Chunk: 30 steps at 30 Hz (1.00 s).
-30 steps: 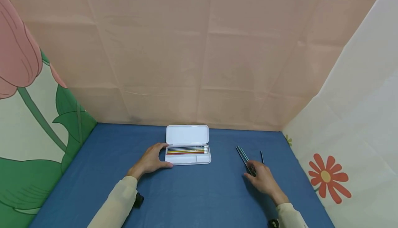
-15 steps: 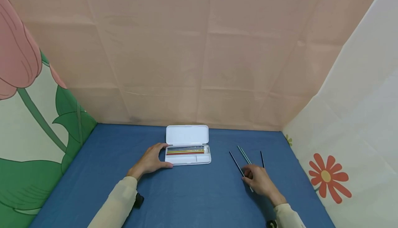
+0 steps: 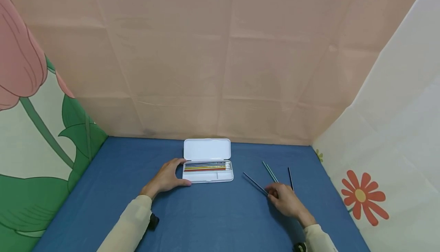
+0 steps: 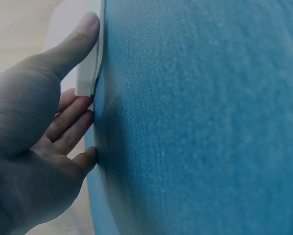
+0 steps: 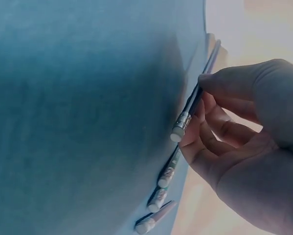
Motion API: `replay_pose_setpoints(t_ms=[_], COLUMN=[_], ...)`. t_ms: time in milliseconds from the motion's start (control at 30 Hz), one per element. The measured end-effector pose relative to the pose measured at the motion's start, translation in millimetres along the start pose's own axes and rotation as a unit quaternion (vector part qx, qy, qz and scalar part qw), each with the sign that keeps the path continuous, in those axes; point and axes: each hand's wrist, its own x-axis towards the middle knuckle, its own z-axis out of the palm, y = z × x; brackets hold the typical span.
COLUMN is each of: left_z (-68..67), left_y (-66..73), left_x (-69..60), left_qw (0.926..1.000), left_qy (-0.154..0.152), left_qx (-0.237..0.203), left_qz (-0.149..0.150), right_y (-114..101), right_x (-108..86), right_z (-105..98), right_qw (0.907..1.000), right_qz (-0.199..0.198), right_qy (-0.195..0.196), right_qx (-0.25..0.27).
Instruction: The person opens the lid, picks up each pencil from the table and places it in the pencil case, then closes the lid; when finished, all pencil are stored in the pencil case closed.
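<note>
An open white case (image 3: 207,149) lies on the blue cloth, with several coloured pencils (image 3: 205,167) in its tray. My left hand (image 3: 166,175) holds the case's left end between thumb and fingers; the left wrist view shows the thumb (image 4: 90,27) along the case's edge (image 4: 87,73). At the right, my right hand (image 3: 288,200) pinches a dark pencil (image 3: 254,182) that points up and left. In the right wrist view its white eraser (image 5: 177,134) stands out below the thumb, nearest the wrist camera.
Two green pencils (image 3: 269,171) lie beyond my right hand, their lower ends hidden by it in the head view. Another dark pencil (image 3: 290,177) lies to their right. A tan backdrop (image 3: 220,72) rises behind the cloth, with patterned sheets at both sides.
The dark pencil has come apart from the green ones and its far end has swung left in my right hand. The green pencils remain on the cloth. My left hand and the case have stayed still.
</note>
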Motion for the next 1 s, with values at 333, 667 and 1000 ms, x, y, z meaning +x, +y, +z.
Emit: replay_pose_setpoints(t_ms=[333,667,1000], left_z=[-1.5,-1.4,-0.9], left_y=[0.7,0.3,-0.8], left_x=[-1.6,-2.4,-1.0], left_qw=[1.0,1.0,0.9999], left_qy=[0.001,0.002,0.003], left_qx=[-0.003,-0.007,-0.005], left_qz=[0.002,0.003,0.009], right_y=[-16,-44,-66], right_x=[13.9,39.5,64.7], right_z=[-5,-2,10], right_qw=[0.9953,0.9879,0.9865], right_qz=[-0.092,-0.148,-0.162], right_qy=[0.014,0.028,0.023], right_qx=[-0.027,-0.037,-0.008])
